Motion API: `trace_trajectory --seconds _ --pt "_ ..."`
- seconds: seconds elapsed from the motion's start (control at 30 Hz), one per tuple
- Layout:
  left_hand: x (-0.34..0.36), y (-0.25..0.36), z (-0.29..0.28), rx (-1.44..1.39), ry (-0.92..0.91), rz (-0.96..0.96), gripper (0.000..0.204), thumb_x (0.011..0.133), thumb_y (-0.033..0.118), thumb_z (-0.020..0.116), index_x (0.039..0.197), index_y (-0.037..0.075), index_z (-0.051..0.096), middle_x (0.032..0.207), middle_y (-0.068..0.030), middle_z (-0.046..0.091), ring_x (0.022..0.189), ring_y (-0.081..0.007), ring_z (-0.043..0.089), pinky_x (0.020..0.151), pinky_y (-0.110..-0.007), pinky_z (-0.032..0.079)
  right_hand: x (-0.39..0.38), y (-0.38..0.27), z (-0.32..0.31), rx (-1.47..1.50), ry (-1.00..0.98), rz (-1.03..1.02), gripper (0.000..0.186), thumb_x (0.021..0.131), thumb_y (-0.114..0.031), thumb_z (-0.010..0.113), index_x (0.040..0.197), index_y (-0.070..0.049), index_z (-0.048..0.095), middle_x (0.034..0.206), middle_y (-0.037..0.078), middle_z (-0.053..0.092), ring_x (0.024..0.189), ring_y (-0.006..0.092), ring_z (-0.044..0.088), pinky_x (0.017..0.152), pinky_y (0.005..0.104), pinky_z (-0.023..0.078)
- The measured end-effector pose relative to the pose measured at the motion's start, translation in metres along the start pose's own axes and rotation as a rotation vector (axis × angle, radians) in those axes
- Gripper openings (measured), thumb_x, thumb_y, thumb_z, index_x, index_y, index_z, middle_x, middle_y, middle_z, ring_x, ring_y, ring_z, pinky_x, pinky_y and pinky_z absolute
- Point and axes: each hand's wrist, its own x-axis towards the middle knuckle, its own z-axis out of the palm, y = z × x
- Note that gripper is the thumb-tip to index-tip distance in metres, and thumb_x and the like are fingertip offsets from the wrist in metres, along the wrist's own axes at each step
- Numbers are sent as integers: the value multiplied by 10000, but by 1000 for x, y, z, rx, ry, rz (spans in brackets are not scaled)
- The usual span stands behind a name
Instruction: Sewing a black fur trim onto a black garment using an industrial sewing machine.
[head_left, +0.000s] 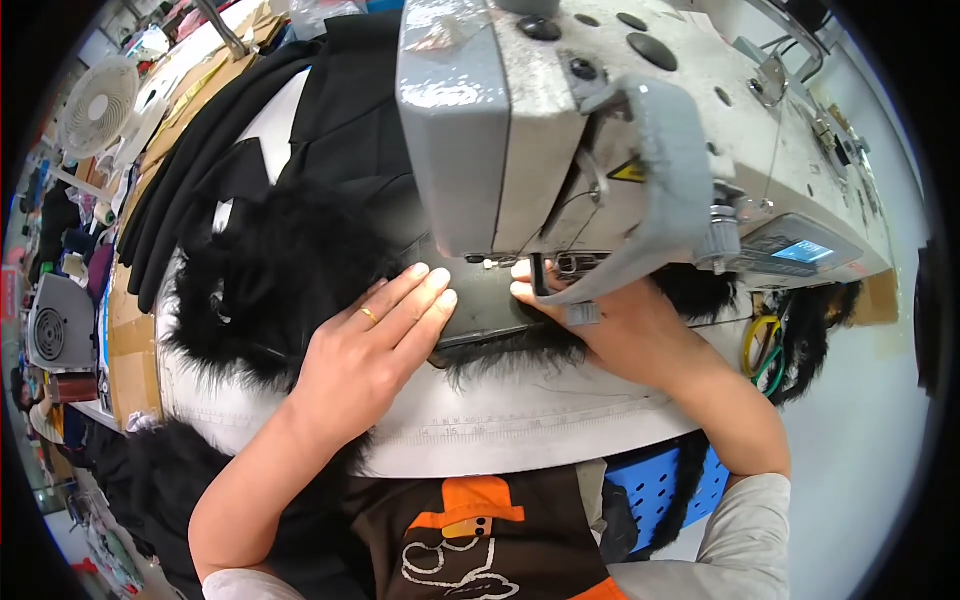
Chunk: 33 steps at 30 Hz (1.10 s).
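My left hand point(375, 345) lies flat beside the needle area of a sewing machine point(455, 130), fingers stretched out and a ring on one. It rests at the edge of a long-haired black fur piece point(270, 270) and a smooth dark plate point(480, 305). My right hand point(625, 325) reaches in from the other side, its fingertips apart near the presser foot point(500, 263). A grey guard point(680, 170) hides part of that hand. Black fur also shows below the plate and beyond my right wrist.
Black fabric point(350, 100) spreads behind the fur. Green and yellow-handled scissors point(765, 350) lie at the right, near a small lit screen point(800, 250). A ruler scale runs along the white table edge point(450, 440). A blue perforated crate point(665, 490) sits below; a fan point(98, 108) stands far left.
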Motion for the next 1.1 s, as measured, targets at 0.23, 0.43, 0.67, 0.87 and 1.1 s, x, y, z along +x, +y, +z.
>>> trace_trajectory --seconds 0.23,0.43,0.67,0.87,1.1 --pt "2 -12 2 -27 -27 -28 375 831 39 646 1205 30 680 1293 -99 685 1251 -254 649 957 -354 589 1 -7 1 -123 -144 92 469 780 -62 684 1237 -164 662 1171 71 641 1080 299 619 925 431 502" --pt "12 -5 -2 30 17 79 347 850 52 630 1191 51 695 1299 -77 687 1246 -236 655 932 -342 598 -7 -7 -11 -168 -52 147 437 776 -67 662 1206 -139 668 1230 7 632 988 238 638 848 376 535" --pt "11 -16 1 -45 3 52 355 868 68 613 1214 63 694 1308 -77 680 1264 -233 643 950 -345 589 -16 3 -11 -212 -36 140 499 766 -27 672 1249 -156 666 1214 22 666 932 282 670 757 417 567" --pt "19 -17 6 -17 -9 103 401 863 91 624 1261 76 678 1280 -66 685 1227 -238 657 935 -341 589 -25 5 -12 -241 -75 214 485 764 -24 681 1225 -173 675 1102 50 683 878 311 688 713 437 571" --pt "27 -21 10 -2 -22 94 387 857 73 624 1240 82 679 1219 -61 691 1197 -234 667 842 -324 599 -29 15 -14 -119 -160 351 411 731 -42 683 1132 -131 687 951 88 698 844 341 702 658 480 569"
